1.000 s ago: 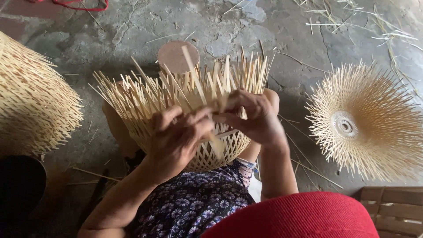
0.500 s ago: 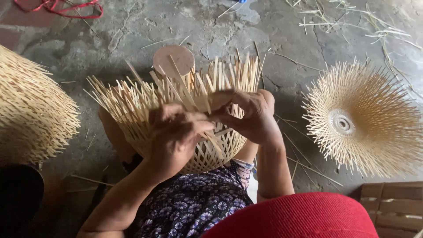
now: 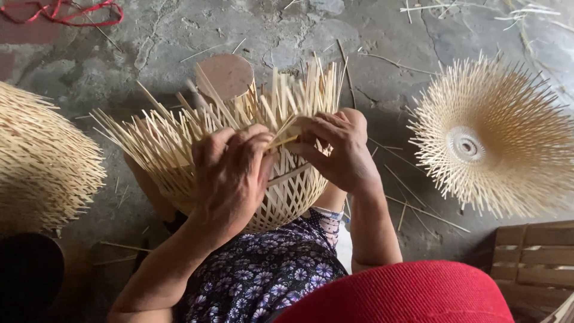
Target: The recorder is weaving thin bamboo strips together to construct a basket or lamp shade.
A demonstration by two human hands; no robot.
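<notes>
Basket [image 3: 281, 191], half woven, sits in person's lap, rim with loose bamboo strips fanning up and away. Left hand [image 3: 230, 173] and right hand [image 3: 338, 149] close together on near rim, both pinched on same thin strip [image 3: 281, 142], which runs roughly left to right between them. Left slightly nearer camera, draped over wall; right at rim's right side. Round wooden block [image 3: 226, 75] just behind. Rough concrete floor [image 3: 371, 36], stray slivers around, second spiky basket [image 3: 496, 140] off right, another [image 3: 42, 167] left.

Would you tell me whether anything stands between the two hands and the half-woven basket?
Nothing visible does: the left hand and right hand already rest on the basket, pinching a strip at its rim.
</notes>
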